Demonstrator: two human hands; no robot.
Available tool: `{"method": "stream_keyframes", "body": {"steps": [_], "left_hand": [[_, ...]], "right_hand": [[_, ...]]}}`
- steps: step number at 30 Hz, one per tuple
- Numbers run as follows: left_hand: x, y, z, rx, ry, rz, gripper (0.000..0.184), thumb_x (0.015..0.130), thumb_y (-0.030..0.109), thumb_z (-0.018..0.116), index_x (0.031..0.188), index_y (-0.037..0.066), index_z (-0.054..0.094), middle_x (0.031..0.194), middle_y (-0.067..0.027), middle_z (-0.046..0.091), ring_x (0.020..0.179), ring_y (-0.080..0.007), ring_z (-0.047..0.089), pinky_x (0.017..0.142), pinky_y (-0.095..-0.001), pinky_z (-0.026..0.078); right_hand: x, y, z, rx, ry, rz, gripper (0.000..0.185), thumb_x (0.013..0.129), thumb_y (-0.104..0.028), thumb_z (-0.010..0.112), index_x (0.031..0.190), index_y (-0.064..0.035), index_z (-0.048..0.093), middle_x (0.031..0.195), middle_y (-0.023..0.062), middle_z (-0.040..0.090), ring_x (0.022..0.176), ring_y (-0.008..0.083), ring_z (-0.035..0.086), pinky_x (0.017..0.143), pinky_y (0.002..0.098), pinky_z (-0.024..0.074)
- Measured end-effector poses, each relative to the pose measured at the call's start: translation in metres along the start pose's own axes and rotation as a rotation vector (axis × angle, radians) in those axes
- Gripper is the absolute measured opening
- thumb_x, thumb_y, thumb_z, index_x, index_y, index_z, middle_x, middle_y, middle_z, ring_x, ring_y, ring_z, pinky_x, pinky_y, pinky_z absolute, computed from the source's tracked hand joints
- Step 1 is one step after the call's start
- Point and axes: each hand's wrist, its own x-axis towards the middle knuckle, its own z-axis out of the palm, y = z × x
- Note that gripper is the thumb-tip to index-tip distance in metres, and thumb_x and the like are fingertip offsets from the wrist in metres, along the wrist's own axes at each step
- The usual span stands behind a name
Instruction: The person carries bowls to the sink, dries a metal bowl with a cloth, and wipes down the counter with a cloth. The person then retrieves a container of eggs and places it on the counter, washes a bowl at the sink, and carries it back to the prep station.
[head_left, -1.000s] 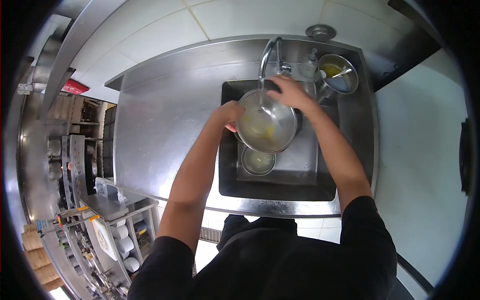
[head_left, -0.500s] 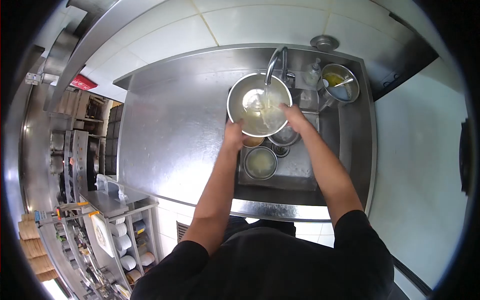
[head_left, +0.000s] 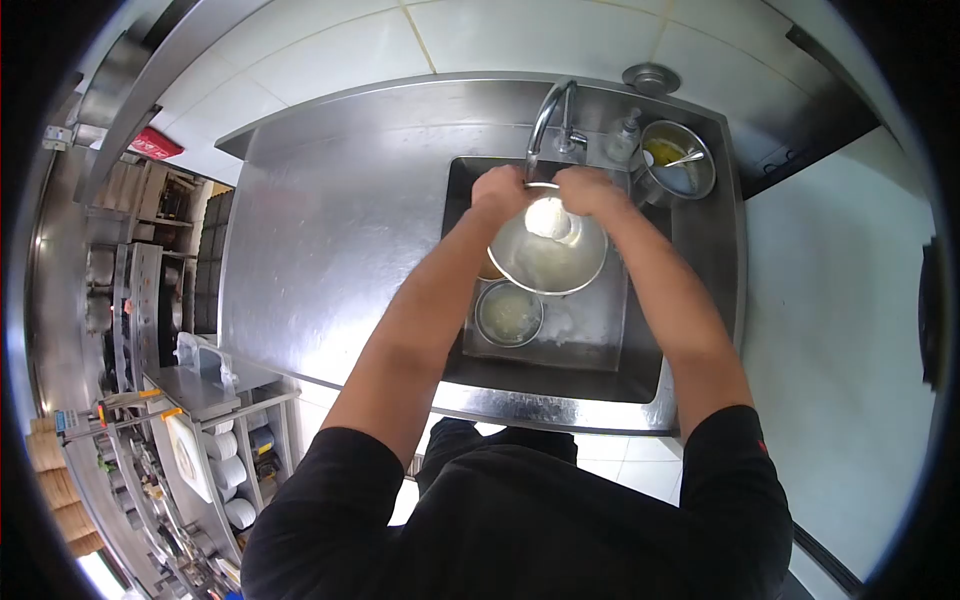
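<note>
A wide metal bowl point(head_left: 548, 262) is held over the sink point(head_left: 590, 345), its far rim just below the faucet point(head_left: 543, 115). My left hand point(head_left: 500, 192) grips that far rim on the left side. On the right side of the same rim, my right hand point(head_left: 588, 190) is closed too. The bowl appears tilted towards me, with a bright reflection inside. A smaller metal bowl point(head_left: 509, 314) with cloudy liquid sits in the sink nearer to me. Part of another bowl point(head_left: 489, 268) peeks out behind the held one. Fingertips are partly hidden.
At the back right corner stands a metal pot point(head_left: 680, 165) holding a spoon and something yellow. Beside it is a clear pump bottle point(head_left: 623, 137). The steel counter point(head_left: 340, 240) extends left of the sink. A shelf rack with white bowls point(head_left: 228, 470) stands at lower left.
Both hands have shifted from the bowl's near and right rim to its far rim. The bowl has moved towards me and tilted, and whitish liquid now shows on the sink floor.
</note>
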Motion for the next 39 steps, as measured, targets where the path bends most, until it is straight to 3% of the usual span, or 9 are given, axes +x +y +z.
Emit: {"method": "stream_keyframes", "body": {"steps": [5,10,17,20,23,27,30,33,39], "left_hand": [[-0.033,-0.059,0.043,-0.774,-0.183,-0.356,0.047,0.094,0.033,0.064,0.121,-0.005,0.065,0.103,-0.022,0.071,0.087,-0.0328,0.073,0.067,-0.0426,0.063],[-0.062,-0.045,0.04,-1.089,-0.168,-0.424,0.037,0.097,0.015,0.048,0.127,-0.004,0.057,0.1,-0.0225,0.07,0.069,-0.0282,0.072,0.053,-0.0363,0.063],[-0.088,-0.011,0.037,-1.066,-0.207,-0.493,0.039,0.092,0.012,0.051,0.127,-0.003,0.055,0.092,-0.0193,0.07,0.063,-0.0266,0.07,0.049,-0.0344,0.061],[-0.082,-0.018,0.034,-0.945,-0.04,-0.448,0.041,0.089,0.009,0.05,0.128,-0.003,0.056,0.095,-0.0199,0.069,0.066,-0.0294,0.071,0.05,-0.038,0.062],[-0.083,-0.043,0.03,-0.838,-0.082,-0.46,0.043,0.09,0.012,0.051,0.129,-0.005,0.056,0.103,-0.0255,0.07,0.071,-0.032,0.074,0.05,-0.0388,0.062],[-0.096,-0.028,0.032,-0.83,-0.269,-0.477,0.043,0.092,0.014,0.053,0.132,-0.001,0.055,0.105,-0.0216,0.07,0.073,-0.0324,0.074,0.049,-0.0396,0.062],[-0.089,-0.028,0.047,-0.852,-0.184,-0.484,0.052,0.089,0.012,0.055,0.141,0.005,0.048,0.098,-0.0237,0.072,0.073,-0.0331,0.075,0.051,-0.0386,0.062],[-0.09,-0.011,0.003,-0.366,-0.13,-0.433,0.057,0.09,0.014,0.056,0.146,0.01,0.043,0.104,-0.0253,0.071,0.083,-0.0366,0.075,0.063,-0.044,0.063],[-0.125,-0.053,-0.001,0.17,0.135,-0.152,0.076,0.088,0.007,0.057,0.156,0.023,0.029,0.118,-0.0213,0.067,0.096,-0.038,0.07,0.083,-0.0506,0.055]], "right_hand": [[-0.022,0.053,0.002,0.68,-0.016,0.181,0.03,0.085,-0.018,0.068,0.109,-0.0015,0.071,0.097,0.022,0.073,0.086,0.04,0.072,0.076,0.0448,0.0578],[-0.025,0.013,0.048,0.21,1.046,0.291,0.03,0.088,-0.025,0.067,0.111,-0.0063,0.068,0.095,0.018,0.07,0.093,0.0377,0.068,0.082,0.0468,0.0544],[0.074,-0.021,0.136,2.069,0.373,0.325,0.021,0.094,-0.027,0.058,0.099,-0.0094,0.069,0.09,0.0097,0.072,0.084,0.0269,0.069,0.073,0.0387,0.0557],[0.069,-0.053,0.169,1.84,-0.204,0.283,0.026,0.095,-0.03,0.057,0.103,-0.0064,0.067,0.096,0.0107,0.071,0.079,0.0277,0.071,0.069,0.0438,0.0578],[0.053,-0.024,0.172,1.478,-0.343,0.52,0.025,0.096,-0.023,0.052,0.104,-0.0066,0.069,0.098,0.014,0.072,0.087,0.0267,0.072,0.069,0.0423,0.0578],[0.095,-0.003,0.164,1.257,0.169,0.3,0.028,0.094,-0.023,0.053,0.104,-0.0007,0.068,0.098,0.0115,0.072,0.073,0.0235,0.068,0.063,0.04,0.0538],[0.066,-0.045,0.158,1.678,-0.013,-0.026,0.024,0.093,-0.022,0.06,0.1,-0.0022,0.072,0.105,0.0087,0.074,0.087,0.0207,0.067,0.077,0.0347,0.0517],[0.02,-0.039,0.172,1.111,-0.04,-0.158,0.021,0.093,-0.022,0.062,0.099,-0.005,0.072,0.098,0.0079,0.073,0.09,0.0183,0.067,0.08,0.0338,0.0513],[0.03,0.087,0.148,1.308,0.181,0.357,0.028,0.091,-0.025,0.068,0.112,-0.0065,0.069,0.092,0.0066,0.073,0.072,0.0208,0.067,0.059,0.0352,0.0547]]}}
